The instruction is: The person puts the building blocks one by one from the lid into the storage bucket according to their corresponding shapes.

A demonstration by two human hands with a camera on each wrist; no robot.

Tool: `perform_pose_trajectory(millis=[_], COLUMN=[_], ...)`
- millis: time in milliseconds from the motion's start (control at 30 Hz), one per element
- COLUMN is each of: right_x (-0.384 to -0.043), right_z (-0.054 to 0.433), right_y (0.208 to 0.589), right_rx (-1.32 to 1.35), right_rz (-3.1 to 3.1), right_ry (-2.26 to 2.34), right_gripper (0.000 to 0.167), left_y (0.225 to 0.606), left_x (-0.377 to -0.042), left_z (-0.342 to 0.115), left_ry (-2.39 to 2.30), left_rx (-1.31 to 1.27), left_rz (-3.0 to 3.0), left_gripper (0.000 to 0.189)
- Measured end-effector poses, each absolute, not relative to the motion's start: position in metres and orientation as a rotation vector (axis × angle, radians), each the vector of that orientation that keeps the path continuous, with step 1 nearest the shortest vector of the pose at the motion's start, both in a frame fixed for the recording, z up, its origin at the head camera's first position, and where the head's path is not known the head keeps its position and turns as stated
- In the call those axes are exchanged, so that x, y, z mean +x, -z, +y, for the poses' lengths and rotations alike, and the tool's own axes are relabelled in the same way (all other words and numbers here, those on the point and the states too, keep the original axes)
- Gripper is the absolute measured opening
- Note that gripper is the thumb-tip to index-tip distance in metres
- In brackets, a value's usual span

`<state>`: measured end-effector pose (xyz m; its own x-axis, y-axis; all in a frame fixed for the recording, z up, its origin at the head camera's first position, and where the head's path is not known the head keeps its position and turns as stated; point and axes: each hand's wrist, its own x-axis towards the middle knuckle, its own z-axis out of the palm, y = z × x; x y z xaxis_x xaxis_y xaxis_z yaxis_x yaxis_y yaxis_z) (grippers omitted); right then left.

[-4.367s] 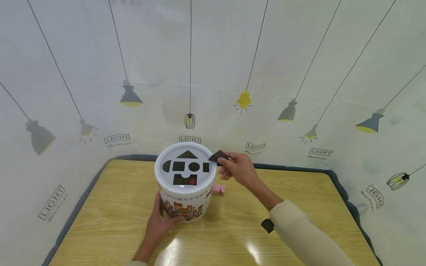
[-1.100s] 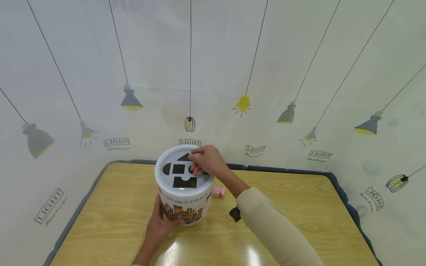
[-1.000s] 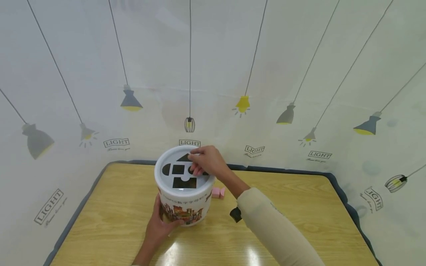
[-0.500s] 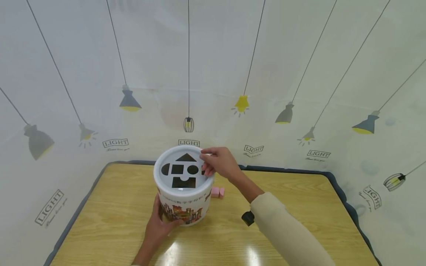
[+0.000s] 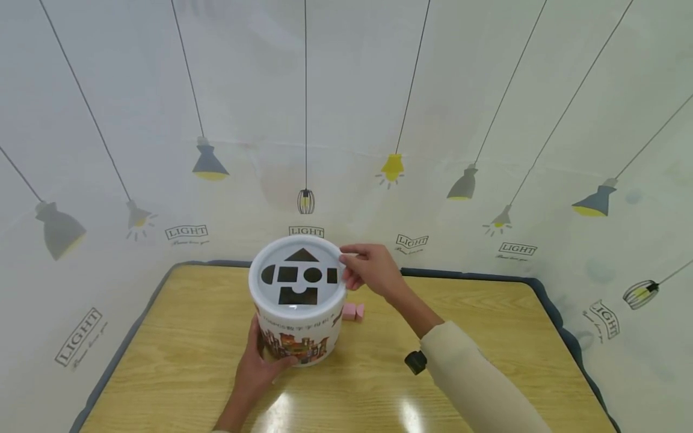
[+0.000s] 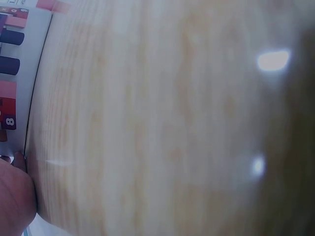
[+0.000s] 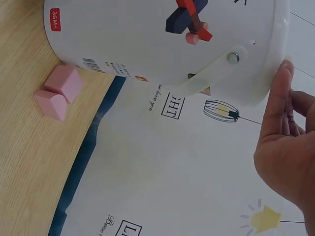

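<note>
A white toy-block bucket (image 5: 300, 338) stands on the table, its lid (image 5: 275, 260) pierced by several shaped holes, among them a triangle, a square and a circle. Low on the bucket's near left side, my left hand (image 5: 258, 368) grips it, thumb across the front. In the left wrist view only part of that left hand (image 6: 15, 196) shows, beside the printed wall. My right hand (image 5: 375, 269) is at the lid's right rim and holds nothing. The right wrist view has this right hand (image 7: 285, 142) with an extended finger at the rim.
Two pink blocks (image 5: 353, 312) sit on the wooden table (image 5: 465, 343) to the bucket's right. A white handle (image 7: 211, 76) hangs on the bucket's side. Behind the table rises a pale sheet (image 5: 460, 78) printed with lamps.
At first my right hand held a dark triangular block; later it was over the triangular hole with no block visible. Since then it has drawn back right to the rim. The left hand kept its grip.
</note>
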<state>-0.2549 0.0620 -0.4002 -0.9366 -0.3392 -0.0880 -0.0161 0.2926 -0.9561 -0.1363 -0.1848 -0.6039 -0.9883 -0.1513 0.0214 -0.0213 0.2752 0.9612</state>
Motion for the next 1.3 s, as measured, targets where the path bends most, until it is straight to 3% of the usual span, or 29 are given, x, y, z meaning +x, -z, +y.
perform_pose_trajectory(millis=[1300], right_x=[-0.257], right_z=[0.091], right_y=[0.489], right_rx=[-0.094], right_rz=[2.254], right_ry=[1.658], right_gripper=[0.034], left_y=[0.608], left_x=[-0.136], left_z=[-0.187], left_ry=[1.779], left_rx=[0.179], left_rz=[-2.455], left_gripper=[0.129])
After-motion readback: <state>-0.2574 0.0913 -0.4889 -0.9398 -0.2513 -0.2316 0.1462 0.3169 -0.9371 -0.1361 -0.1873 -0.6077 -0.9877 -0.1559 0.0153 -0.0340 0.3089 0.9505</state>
